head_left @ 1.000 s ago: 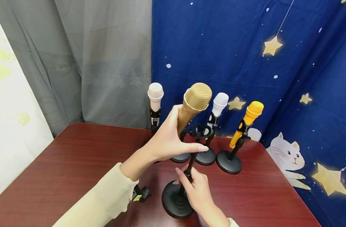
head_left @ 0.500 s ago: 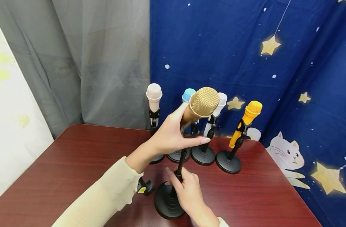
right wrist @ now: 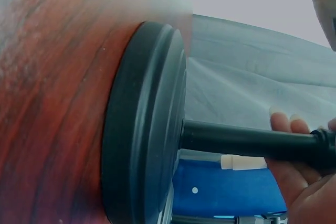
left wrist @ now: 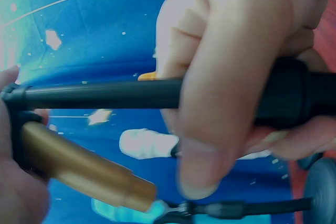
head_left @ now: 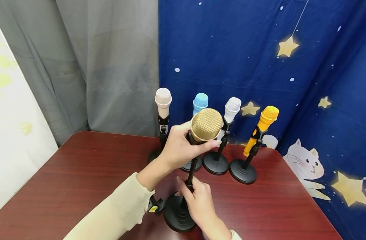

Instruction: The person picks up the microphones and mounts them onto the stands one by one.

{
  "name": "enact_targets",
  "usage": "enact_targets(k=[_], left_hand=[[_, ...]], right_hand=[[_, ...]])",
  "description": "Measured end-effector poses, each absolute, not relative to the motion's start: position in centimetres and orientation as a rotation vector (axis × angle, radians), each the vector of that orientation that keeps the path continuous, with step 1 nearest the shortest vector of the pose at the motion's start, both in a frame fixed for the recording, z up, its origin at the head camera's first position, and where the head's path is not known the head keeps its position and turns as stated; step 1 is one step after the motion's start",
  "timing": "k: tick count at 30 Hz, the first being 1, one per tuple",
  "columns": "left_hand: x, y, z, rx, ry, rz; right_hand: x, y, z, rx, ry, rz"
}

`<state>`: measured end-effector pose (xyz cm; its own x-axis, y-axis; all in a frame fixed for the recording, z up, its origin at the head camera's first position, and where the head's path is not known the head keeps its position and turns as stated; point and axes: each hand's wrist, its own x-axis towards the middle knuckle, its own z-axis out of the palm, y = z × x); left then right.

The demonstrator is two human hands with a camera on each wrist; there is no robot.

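In the head view my left hand (head_left: 183, 145) holds a gold microphone (head_left: 206, 124), its mesh head tilted toward me above the thumb. The left wrist view shows the gold handle (left wrist: 94, 169) passing through the black clip (left wrist: 20, 142) on top of a desk microphone stand (head_left: 192, 168), with the left hand (left wrist: 21, 198) around the clip. Lower down, my right hand (head_left: 200, 203) grips the stand's pole. The stand's round black base (right wrist: 142, 129) rests on the table in the right wrist view.
Behind stand several more microphones on black stands: a pale pinkish one (head_left: 163, 100), a blue one (head_left: 200, 101), a white one (head_left: 232, 106) and a yellow one (head_left: 268, 116). The reddish-brown table (head_left: 90, 173) reaches back to grey and blue curtains (head_left: 230, 50).
The gold microphone has come down from above the clip into it, its head now lower. The stand shifted left early on, with the right hand still gripping its pole.
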<state>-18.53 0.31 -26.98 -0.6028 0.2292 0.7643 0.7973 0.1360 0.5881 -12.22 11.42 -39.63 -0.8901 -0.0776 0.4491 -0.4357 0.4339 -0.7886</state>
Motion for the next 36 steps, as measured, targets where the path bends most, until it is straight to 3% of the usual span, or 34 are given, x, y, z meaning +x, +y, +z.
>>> enact_targets(k=[17, 27, 36], left_hand=[[-18.03, 0.52, -27.09, -0.878, -2.084, -1.894], [-17.62, 0.55, -27.18, -0.747, -2.141, -1.968], [-17.47, -0.03, -27.0, -0.8, -2.24, -1.923]], right_hand=[[-12.18, 11.37, -39.83, 0.485, -2.333, 1.437], [-12.14, 11.4, -39.71, 0.477, -2.332, 1.45], [-12.25, 12.27, -39.04, 0.513, -2.451, 1.357]])
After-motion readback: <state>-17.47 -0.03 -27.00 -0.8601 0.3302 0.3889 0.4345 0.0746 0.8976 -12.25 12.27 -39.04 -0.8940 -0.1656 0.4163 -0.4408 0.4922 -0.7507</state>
